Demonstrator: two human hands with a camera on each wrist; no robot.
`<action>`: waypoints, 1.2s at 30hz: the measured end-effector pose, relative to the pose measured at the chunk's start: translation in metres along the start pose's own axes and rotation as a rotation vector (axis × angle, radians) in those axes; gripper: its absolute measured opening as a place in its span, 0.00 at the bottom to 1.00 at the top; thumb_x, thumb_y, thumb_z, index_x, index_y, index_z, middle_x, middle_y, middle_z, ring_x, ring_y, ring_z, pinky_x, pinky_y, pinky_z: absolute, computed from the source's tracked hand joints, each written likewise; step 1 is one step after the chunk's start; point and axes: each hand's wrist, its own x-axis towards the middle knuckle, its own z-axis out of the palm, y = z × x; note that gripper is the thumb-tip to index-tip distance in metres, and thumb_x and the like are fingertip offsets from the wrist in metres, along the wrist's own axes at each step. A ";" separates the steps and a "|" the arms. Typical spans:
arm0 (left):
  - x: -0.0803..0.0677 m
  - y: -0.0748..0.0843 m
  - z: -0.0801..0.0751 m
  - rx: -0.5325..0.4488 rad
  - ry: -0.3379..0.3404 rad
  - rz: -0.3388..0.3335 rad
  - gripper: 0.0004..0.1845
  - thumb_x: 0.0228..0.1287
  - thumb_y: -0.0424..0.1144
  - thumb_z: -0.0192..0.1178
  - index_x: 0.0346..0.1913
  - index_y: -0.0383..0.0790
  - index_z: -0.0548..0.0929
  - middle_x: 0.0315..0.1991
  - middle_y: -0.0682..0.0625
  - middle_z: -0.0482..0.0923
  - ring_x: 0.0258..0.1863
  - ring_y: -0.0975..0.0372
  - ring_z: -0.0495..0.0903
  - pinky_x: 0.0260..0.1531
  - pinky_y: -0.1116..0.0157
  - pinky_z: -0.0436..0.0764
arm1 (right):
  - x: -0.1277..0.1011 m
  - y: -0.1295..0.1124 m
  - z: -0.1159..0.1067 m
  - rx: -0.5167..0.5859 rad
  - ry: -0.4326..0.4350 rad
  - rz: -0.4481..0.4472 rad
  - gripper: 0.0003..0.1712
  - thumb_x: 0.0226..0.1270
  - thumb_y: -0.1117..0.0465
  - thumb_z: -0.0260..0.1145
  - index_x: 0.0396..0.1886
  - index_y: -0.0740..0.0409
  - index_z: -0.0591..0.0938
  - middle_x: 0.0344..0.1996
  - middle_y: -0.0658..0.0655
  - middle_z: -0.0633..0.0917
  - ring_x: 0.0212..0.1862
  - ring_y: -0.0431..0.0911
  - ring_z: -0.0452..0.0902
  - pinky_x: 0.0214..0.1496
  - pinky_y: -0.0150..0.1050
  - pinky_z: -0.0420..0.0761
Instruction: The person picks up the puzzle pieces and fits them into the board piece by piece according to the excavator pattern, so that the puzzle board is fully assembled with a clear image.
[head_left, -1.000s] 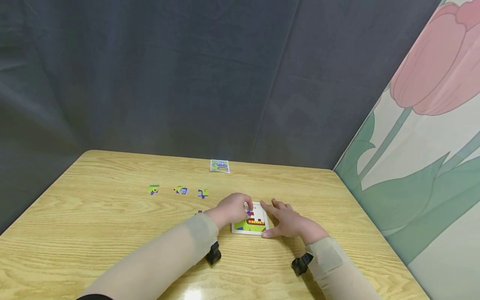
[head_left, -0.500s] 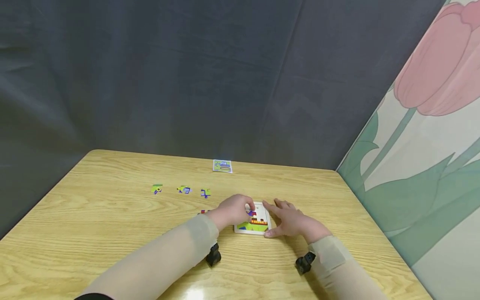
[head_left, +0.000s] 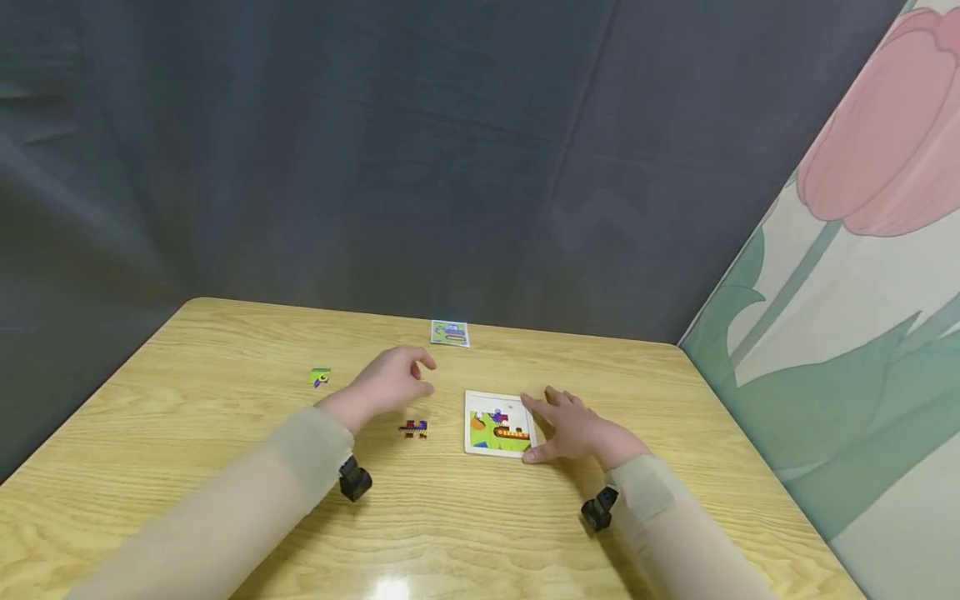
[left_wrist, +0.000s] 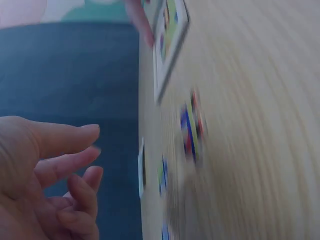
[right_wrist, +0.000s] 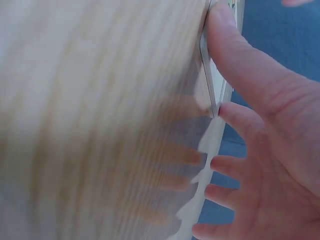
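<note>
A white puzzle tray [head_left: 474, 398] lies on the wooden table [head_left: 225, 450], partly filled with green, orange and purple pieces. My right hand [head_left: 558, 421] rests against its right edge with straight fingers, the thumb [right_wrist: 235, 55] at the near corner of the tray [right_wrist: 212, 75]. My left hand [head_left: 408, 377] hovers left of the tray with loosely curled fingers [left_wrist: 82, 167] and holds nothing. A red and purple piece [head_left: 413, 428] lies just near of it, blurred in the left wrist view [left_wrist: 190, 131].
A green piece [head_left: 320, 377] lies further left. A small picture card [head_left: 450, 333] sits near the table's far edge, before a dark curtain. A tulip-patterned wall runs along the right. Black wrist cameras [head_left: 354, 482] sit under both forearms.
My left hand has left the tray and moved left and farther away, now covering the spot of two small pieces. The right hand stays at the tray's edge.
</note>
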 end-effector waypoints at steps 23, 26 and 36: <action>-0.010 -0.021 0.013 0.192 -0.223 0.020 0.13 0.52 0.30 0.75 0.27 0.43 0.78 0.29 0.51 0.73 0.30 0.58 0.72 0.33 0.60 0.71 | 0.030 0.000 -0.010 0.116 -0.034 0.000 0.60 0.53 0.39 0.75 0.80 0.46 0.54 0.76 0.70 0.48 0.73 0.70 0.41 0.65 0.70 0.52; -0.011 -0.021 0.013 0.174 -0.215 0.009 0.12 0.53 0.30 0.74 0.29 0.42 0.78 0.29 0.51 0.74 0.29 0.58 0.72 0.33 0.61 0.71 | 0.029 -0.002 -0.009 0.108 -0.034 0.004 0.59 0.53 0.39 0.75 0.80 0.47 0.54 0.76 0.71 0.47 0.73 0.71 0.41 0.66 0.70 0.52; -0.021 -0.020 0.007 0.227 -0.193 -0.011 0.15 0.50 0.35 0.77 0.34 0.42 0.78 0.29 0.51 0.73 0.29 0.58 0.71 0.32 0.61 0.71 | 0.021 -0.013 -0.007 0.116 -0.056 0.038 0.60 0.52 0.39 0.75 0.80 0.40 0.53 0.76 0.69 0.45 0.75 0.68 0.37 0.67 0.69 0.48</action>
